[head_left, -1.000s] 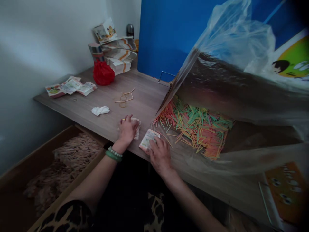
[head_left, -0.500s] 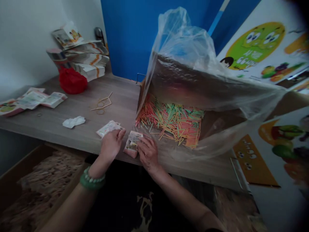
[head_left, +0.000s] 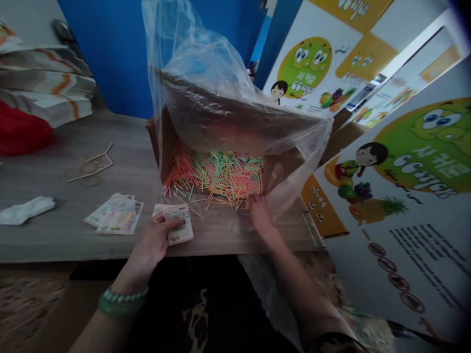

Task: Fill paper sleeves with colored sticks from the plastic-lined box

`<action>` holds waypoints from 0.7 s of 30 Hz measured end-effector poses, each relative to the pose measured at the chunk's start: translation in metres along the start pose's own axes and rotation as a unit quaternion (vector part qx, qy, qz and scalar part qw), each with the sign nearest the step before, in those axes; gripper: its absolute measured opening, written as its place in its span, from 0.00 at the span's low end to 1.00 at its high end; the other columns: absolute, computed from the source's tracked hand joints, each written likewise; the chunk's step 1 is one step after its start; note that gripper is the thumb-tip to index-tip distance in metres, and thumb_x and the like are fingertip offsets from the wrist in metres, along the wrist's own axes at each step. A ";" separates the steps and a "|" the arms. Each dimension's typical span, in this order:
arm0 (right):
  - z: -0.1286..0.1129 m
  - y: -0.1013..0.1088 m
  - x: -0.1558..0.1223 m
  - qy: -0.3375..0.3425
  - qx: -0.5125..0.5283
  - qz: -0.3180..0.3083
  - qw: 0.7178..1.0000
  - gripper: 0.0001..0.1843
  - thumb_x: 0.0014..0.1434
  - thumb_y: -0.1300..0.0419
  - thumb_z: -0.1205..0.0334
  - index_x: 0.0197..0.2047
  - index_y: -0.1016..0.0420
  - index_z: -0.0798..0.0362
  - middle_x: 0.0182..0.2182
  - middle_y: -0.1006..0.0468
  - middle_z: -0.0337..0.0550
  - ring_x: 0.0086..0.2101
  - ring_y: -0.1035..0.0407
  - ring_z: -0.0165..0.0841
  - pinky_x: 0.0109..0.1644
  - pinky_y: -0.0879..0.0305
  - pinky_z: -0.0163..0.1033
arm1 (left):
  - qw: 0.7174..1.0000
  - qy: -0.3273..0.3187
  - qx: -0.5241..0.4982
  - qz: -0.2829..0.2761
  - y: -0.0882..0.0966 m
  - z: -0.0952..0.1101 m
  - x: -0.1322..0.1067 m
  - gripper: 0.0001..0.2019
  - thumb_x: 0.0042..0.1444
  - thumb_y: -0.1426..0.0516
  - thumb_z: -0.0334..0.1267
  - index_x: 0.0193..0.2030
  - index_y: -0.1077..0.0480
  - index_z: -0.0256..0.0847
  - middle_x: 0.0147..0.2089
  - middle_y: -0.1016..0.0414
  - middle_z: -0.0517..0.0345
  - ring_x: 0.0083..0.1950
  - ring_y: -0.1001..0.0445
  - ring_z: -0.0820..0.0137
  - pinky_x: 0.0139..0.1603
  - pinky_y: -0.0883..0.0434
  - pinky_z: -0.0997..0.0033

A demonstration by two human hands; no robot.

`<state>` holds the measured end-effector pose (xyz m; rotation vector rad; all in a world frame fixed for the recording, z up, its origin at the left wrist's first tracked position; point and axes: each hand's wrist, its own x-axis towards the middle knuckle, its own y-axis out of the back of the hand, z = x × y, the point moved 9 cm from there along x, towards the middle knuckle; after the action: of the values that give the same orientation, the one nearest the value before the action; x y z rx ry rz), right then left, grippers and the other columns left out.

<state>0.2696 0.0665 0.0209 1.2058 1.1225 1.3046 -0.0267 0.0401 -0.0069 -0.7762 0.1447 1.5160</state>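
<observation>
Head: left fingers around packet

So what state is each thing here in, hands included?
Brown cardboard box, on its side, opening facing the person.
Clear plastic bag, mouth open, lining the box.
Thin coloured sticks, loose heap inside.
Left hand, gripping a small printed paper packet, thumb on top.
Right hand, fingertips at the sticks; grip unclear.
White tissue, crumpled.
</observation>
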 end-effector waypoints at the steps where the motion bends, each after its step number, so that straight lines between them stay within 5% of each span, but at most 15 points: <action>1: 0.016 -0.003 0.004 -0.013 -0.019 -0.013 1.000 0.18 0.62 0.48 0.78 0.49 0.21 0.62 0.48 0.21 0.62 0.50 0.30 0.48 0.55 0.35 0.49 | 1.000 0.002 -0.005 -0.012 -0.008 -0.004 -0.001 0.14 0.37 0.32 0.26 0.33 0.27 0.38 0.28 0.19 0.59 0.26 0.22 0.68 0.29 0.21 0.68; 6: 0.028 -0.005 0.013 0.032 -0.043 -0.045 0.998 0.16 0.65 0.49 0.75 0.48 0.21 0.62 0.47 0.21 0.62 0.51 0.33 0.50 0.53 0.39 0.50 | 0.998 -0.019 -0.010 -0.061 -0.034 -0.013 -0.004 0.18 0.36 0.29 0.31 0.36 0.27 0.39 0.29 0.20 0.60 0.27 0.21 0.65 0.28 0.21 0.67; 12: 0.034 -0.011 0.010 -0.009 -0.058 -0.034 0.998 0.18 0.65 0.52 0.75 0.52 0.24 0.63 0.46 0.22 0.63 0.50 0.31 0.51 0.53 0.40 0.50 | 0.997 0.012 -0.005 -0.075 -0.029 -0.024 0.000 0.11 0.46 0.31 0.37 0.36 0.25 0.40 0.30 0.20 0.58 0.28 0.21 0.65 0.32 0.21 0.63; 17: 0.051 -0.006 0.020 -0.058 0.127 0.043 0.989 0.22 0.58 0.53 0.77 0.51 0.26 0.62 0.45 0.22 0.63 0.48 0.30 0.49 0.53 0.37 0.51 | 0.997 0.027 0.018 -0.076 -0.026 -0.029 0.003 0.10 0.50 0.33 0.40 0.37 0.26 0.40 0.29 0.22 0.58 0.29 0.21 0.63 0.31 0.22 0.64; 21: 0.041 0.001 0.030 -0.044 0.266 0.099 0.958 0.16 0.61 0.52 0.69 0.48 0.27 0.52 0.43 0.21 0.51 0.44 0.29 0.42 0.50 0.33 0.47 | 0.996 0.018 0.022 -0.083 -0.026 -0.028 0.005 0.15 0.46 0.31 0.41 0.38 0.26 0.40 0.31 0.21 0.58 0.30 0.22 0.65 0.33 0.23 0.64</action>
<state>0.3100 0.0964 0.0270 1.7917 1.3632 1.1092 0.0081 0.0325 -0.0215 -0.7611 0.1376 1.3389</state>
